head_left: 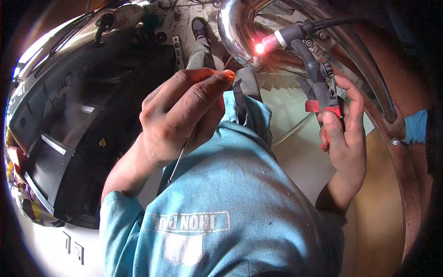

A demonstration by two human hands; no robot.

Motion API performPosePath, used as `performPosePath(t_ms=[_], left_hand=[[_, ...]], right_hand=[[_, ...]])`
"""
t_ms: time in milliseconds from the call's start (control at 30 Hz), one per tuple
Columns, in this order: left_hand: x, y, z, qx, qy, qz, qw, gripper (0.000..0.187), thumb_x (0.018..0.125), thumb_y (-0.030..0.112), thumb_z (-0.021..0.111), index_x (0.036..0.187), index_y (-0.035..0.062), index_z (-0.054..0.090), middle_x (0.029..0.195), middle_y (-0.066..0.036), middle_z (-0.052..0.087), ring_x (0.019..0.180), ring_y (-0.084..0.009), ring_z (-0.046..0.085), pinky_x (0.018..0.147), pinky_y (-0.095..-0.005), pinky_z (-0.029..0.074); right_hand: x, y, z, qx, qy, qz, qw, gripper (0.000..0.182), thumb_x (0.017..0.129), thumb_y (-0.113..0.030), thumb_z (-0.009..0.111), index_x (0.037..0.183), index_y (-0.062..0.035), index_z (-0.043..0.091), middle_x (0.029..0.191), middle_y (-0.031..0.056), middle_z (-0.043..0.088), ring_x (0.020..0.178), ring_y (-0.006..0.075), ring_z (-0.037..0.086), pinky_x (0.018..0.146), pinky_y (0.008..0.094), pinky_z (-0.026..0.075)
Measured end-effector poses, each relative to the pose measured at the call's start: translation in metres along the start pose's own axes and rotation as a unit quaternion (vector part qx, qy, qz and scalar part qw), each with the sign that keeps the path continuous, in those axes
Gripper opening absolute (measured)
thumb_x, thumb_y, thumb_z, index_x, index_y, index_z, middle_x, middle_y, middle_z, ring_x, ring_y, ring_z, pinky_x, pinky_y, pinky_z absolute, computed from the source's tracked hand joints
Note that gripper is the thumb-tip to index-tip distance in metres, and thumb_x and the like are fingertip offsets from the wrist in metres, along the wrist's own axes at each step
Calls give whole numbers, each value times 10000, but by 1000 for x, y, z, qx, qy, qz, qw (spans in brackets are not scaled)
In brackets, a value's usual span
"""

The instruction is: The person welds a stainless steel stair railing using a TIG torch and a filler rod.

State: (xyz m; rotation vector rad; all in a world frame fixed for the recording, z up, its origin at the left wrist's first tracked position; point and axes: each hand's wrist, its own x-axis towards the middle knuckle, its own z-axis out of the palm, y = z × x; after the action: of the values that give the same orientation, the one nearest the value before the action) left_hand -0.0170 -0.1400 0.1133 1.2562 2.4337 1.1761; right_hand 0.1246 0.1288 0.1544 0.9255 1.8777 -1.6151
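The torch [314,69] — black, rubbery-looking, banded with red tape [312,106] — sits in the right hand's [347,134] grip, seemingly angled to bring its glowing tip [260,48] close beside the shiny, curved metal pipe [234,27]. The left hand [177,108] pinches a thin wire [179,161], likely for fine control — above a soft blue shirt [226,189].

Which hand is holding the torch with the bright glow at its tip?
The right hand, gripping the torch near red material. The left hand instead pinches a thin rod.
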Motion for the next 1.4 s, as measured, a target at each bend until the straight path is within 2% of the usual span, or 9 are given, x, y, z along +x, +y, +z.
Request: performPosePath(t_ms=[267,367,500,567,633,767,833,1033,1400], left_hand=[[-1,5,0,-42,7,-65,997,327,797,-111,662,1090,25,714,936,-130,702,792,-202,717,662,-288,588],[-8,6,4,-71,14,-103,992,325,806,-121,643,1092,18,708,911,-129,695,788,-199,710,673,-290,580],[-26,10,10,-140,16,-168,976,333,826,-134,605,1111,13,692,885,-128,683,780,-192,700,679,-297,566],[-35,13,12,-146,13,-163,976,339,834,-141,582,1121,10,680,885,-132,681,774,-197,700,674,-298,560],[-43,17,11,-143,-2,-172,975,340,831,-145,581,1116,10,679,888,-134,683,777,-198,702,675,-297,560],[-53,19,15,-138,20,-165,976,342,810,-160,566,1077,21,680,901,-131,687,787,-239,709,697,-317,564],[-55,18,13,-138,9,-159,978,340,795,-155,566,1066,18,678,890,-128,680,772,-245,703,689,-325,560],[-60,7,14,-162,-78,-134,975,342,760,-126,571,1058,12,664,868,-129,647,730,-268,672,647,-347,541],[-20,29,101,-396,-234,12,888,612,813,236,785,1328,11,543,1284,-217,613,1188,-378,607,1015,-441,483]], right_hand=[[-3,29,23,-221,129,-234,938,534,990,-112,607,1456,-49,356,1210,200,644,1091,273,655,932,394,506],[-8,36,42,-86,129,-196,968,548,998,-126,600,1463,-47,321,1189,199,644,1041,262,665,900,385,517],[-16,37,57,77,105,-106,986,562,1024,-167,559,1493,-126,254,1011,116,665,555,42,466,474,201,399],[-18,35,66,155,96,-82,980,546,1024,-189,567,1474,-138,261,1007,111,651,545,52,474,480,214,424],[-21,29,72,185,95,-73,975,531,1026,-178,562,1464,-118,268,1048,134,653,576,60,502,500,214,431],[-10,60,87,-93,204,-253,941,504,1007,-127,585,1425,-19,325,1119,187,662,1028,268,659,912,408,519],[-11,61,89,-247,246,-285,893,511,1003,-107,582,1429,-21,313,1154,191,644,1016,275,660,912,406,520],[-16,30,72,242,198,-87,946,511,1045,-219,526,1459,-138,237,1176,162,608,641,160,593,567,314,527],[-71,3,60,143,355,-190,904,581,1031,-224,534,1485,-163,176,954,110,587,580,91,502,500,227,449]])
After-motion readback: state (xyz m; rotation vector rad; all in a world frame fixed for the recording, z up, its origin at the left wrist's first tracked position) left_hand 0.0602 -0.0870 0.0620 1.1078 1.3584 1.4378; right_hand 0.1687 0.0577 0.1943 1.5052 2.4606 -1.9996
